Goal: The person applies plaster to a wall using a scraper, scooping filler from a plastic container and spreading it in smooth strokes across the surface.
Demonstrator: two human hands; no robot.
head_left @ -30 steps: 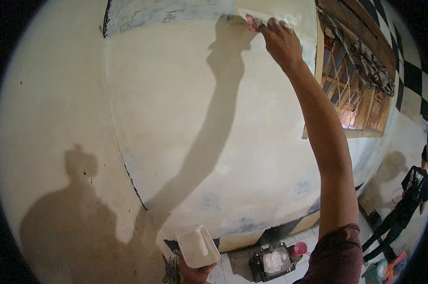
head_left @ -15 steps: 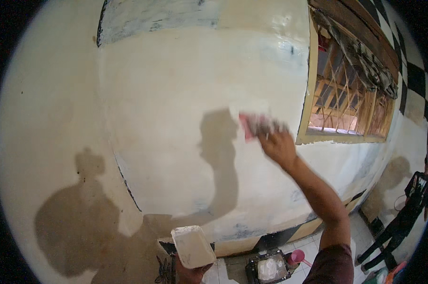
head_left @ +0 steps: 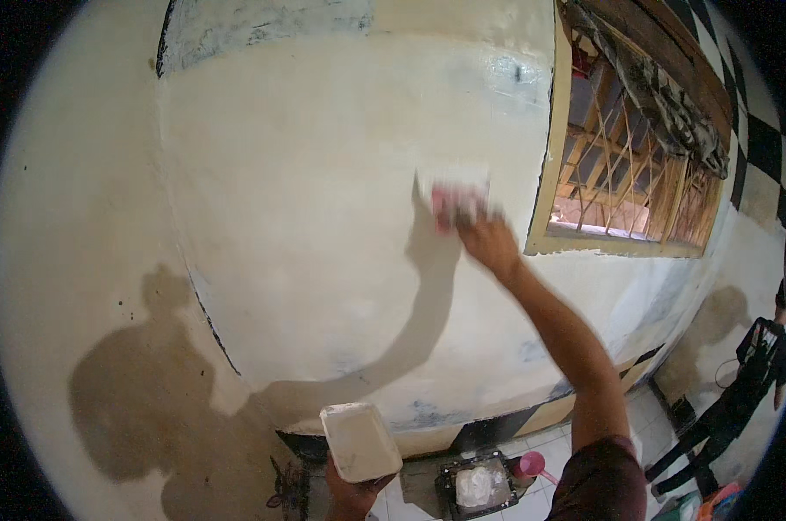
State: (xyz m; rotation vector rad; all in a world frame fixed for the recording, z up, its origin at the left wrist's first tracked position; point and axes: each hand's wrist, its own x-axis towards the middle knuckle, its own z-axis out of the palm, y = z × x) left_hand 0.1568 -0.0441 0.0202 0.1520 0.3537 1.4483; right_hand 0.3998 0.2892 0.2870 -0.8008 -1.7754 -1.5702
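Head view: below-left of the barred window [head_left: 619,174], the left hand [head_left: 355,497] grips 1 cream rectangular tray [head_left: 369,473], long axis leaning up-left; beyond, left of the window, the right hand [head_left: 490,241] grips 1 blurred pink spreader [head_left: 446,205], broad edge seemingly upward.

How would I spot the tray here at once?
Follow the large pale wall down toward the picture's lower edge, just left of centre. There the left hand holds the tray. Unlike the round pink dipper to its right, it is off-white, rectangular and held up.
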